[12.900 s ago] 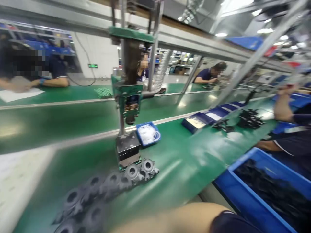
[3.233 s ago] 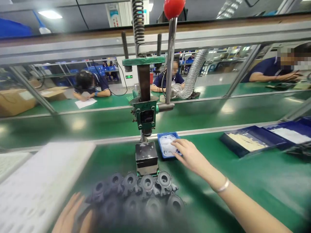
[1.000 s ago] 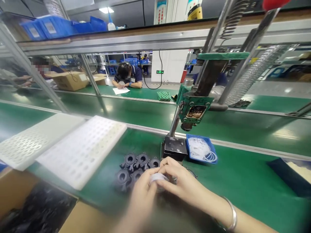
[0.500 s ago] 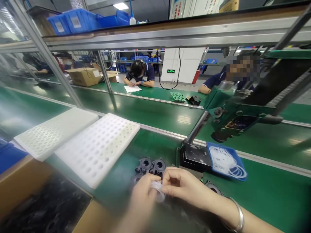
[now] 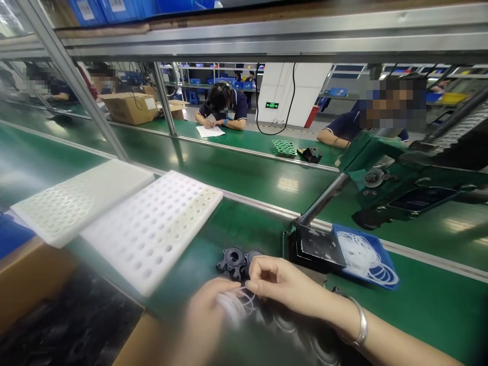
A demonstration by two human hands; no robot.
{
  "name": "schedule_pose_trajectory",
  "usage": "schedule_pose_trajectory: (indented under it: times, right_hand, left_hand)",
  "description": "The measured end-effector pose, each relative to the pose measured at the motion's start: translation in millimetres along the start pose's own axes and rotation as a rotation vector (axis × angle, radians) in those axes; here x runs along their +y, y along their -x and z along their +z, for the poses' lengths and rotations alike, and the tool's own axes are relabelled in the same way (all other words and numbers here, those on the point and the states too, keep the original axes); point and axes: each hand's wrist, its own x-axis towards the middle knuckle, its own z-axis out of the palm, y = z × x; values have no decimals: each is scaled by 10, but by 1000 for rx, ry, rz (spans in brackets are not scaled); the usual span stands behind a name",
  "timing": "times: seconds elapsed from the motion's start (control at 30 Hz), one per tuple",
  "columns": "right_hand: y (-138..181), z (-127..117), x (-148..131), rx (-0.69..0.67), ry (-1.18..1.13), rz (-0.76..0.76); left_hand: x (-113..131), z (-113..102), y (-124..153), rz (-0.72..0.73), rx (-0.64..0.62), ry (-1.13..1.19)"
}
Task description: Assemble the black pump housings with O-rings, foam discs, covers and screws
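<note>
Both my hands meet low in the middle over a cluster of dark round metal parts [image 5: 233, 258] on the green bench. My left hand [image 5: 208, 317], blurred, is closed round a bunch of thin white rings [image 5: 238, 301]. My right hand [image 5: 284, 282], with a silver bangle at the wrist, pinches one of those white rings with thumb and forefinger. Just behind stands the green hand press [image 5: 385, 178] with its black base block [image 5: 318, 246]. A small blue tray of white rings [image 5: 366, 256] lies beside the block.
Two white perforated foam trays [image 5: 152, 226] lie at the left. A brown box of dark parts [image 5: 57, 320] sits at the lower left. Beyond the conveyor belt [image 5: 236, 170], other people work at a far bench, with a cardboard box [image 5: 127, 108].
The view swung further left and down. My hands stayed together over the dark parts, and the white rings now hang more loosely between them.
</note>
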Motion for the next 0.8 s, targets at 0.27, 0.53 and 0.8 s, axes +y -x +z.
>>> schedule_pose_trajectory:
  times: [0.27,0.53,0.8]
  right_hand:
    - [-179,38,-166,161,248,-220]
    - [-309,-171,-123,313,367,-274]
    - [-639,-226,362,279,675,-243]
  left_hand:
    - [128,-26,-6,-369,-137,203]
    - [129,-341,47,-185,-162,277]
    - [182,-519,27,-19,-45,39]
